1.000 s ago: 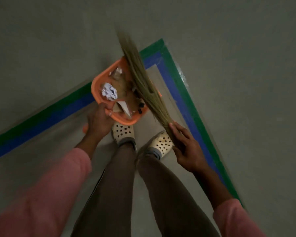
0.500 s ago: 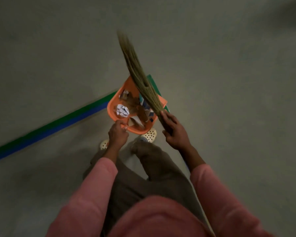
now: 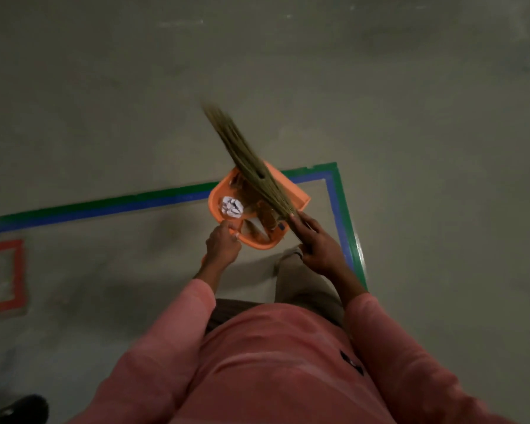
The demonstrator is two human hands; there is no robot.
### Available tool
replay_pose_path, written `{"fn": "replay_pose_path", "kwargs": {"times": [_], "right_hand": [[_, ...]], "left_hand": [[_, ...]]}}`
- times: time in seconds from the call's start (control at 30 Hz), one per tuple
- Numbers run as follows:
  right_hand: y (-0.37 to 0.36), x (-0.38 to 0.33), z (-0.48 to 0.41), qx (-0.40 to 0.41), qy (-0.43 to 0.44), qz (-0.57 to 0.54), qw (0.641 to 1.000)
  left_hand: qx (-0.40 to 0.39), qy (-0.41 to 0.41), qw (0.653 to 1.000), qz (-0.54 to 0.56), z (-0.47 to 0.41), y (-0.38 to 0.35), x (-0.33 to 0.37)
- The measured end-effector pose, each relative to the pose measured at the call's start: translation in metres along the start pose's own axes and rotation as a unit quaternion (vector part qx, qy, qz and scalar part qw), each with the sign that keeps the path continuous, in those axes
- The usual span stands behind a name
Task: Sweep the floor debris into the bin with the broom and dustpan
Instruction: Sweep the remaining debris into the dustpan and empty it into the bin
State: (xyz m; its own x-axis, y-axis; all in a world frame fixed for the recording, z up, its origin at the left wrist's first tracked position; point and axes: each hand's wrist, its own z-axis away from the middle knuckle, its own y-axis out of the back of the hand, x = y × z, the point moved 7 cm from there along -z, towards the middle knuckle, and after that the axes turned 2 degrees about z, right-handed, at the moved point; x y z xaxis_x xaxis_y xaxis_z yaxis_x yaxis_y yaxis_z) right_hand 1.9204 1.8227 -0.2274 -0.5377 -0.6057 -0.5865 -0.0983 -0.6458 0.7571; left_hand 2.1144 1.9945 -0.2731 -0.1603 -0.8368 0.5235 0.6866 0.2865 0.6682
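Dustpan (image 3: 299,195) loaded: crumpled paper (image 3: 232,205), brown scraps. Left hand (image 3: 222,244) grips its near edge; right hand (image 3: 318,246) grips broom (image 3: 248,160), bristles angled across pan, above floor tape (image 3: 104,206).

Two hands are being shown. One broom (image 3: 251,166) is being gripped by the right hand (image 3: 318,249), and one dustpan (image 3: 302,198) by the left hand (image 3: 222,246). Between them, one paper ball (image 3: 232,206) is being carried among scraps (image 3: 265,215) too blurred for counting. Beyond the hands, one green tape line (image 3: 135,198) and one blue tape line (image 3: 135,206) are being seen, and left of the left hand, one red square (image 3: 19,270).
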Motion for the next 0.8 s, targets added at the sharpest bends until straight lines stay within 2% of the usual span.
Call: {"fn": "replay_pose_path", "kwargs": {"times": [0.17, 0.33, 0.53, 0.8], "right_hand": [[-0.044, -0.045, 0.046, 0.058, -0.017, 0.016, 0.998], [-0.069, -0.061, 0.103, 0.112, -0.100, -0.018, 0.988], [-0.065, -0.045, 0.164, 0.153, -0.221, -0.033, 0.963], [-0.058, -0.020, 0.216, 0.210, -0.318, -0.057, 0.923]], "left_hand": [[-0.009, -0.061, 0.997, -0.041, 0.029, 0.034, -0.050], [-0.031, -0.105, 0.991, -0.071, 0.070, 0.048, -0.065], [-0.059, -0.152, 0.984, -0.074, 0.090, 0.028, -0.039], [-0.111, -0.238, 0.959, -0.107, 0.094, -0.023, 0.022]]}}
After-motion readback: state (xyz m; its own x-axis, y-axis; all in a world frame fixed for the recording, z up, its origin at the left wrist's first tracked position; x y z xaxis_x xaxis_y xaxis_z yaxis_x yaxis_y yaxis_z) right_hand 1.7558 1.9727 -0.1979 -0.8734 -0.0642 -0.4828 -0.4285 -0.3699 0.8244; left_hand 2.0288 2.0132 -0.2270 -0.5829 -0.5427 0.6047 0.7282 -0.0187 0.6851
